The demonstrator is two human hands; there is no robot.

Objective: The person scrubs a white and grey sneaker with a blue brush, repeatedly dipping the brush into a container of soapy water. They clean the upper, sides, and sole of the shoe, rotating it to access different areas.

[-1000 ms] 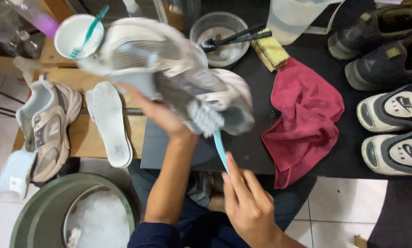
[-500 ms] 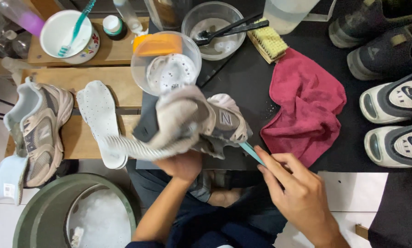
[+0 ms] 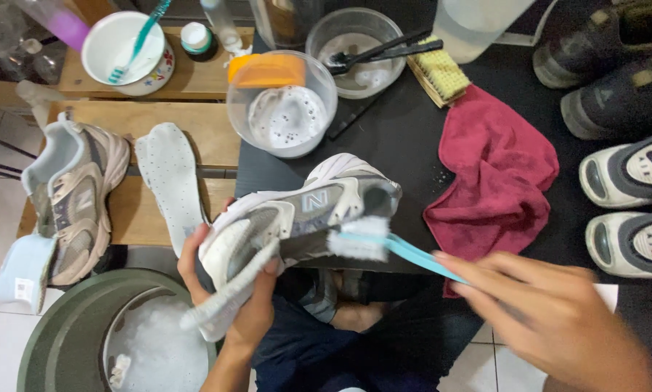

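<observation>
Centrally, a grey-and-white sneaker (image 3: pixel 297 218) is held over the near edge of the black desk (image 3: pixel 398 138), above the person's lap, with open room only toward the tiled floor (image 3: pixel 515 363) below. Left hand (image 3: pixel 239 290): fingers wrapped and closed around the sneaker's underside, wrist rising from the lower frame. Right hand (image 3: pixel 558 319): closed on the handle of a light blue brush (image 3: pixel 384 247), its white bristles touching the sneaker's side. Just beyond the sneaker: clear tub of foamy water (image 3: pixel 286 116) with an orange item on its rim. Right of it: crumpled red cloth (image 3: pixel 496 174), touching the desk edge. Far right: pairs of shoes (image 3: pixel 631 210). Left, on a wooden bench (image 3: pixel 202 131): a matching sneaker (image 3: pixel 72 196) and a white insole (image 3: pixel 170 174). Lower left: green basin (image 3: pixel 72 341) holding suds.
</observation>
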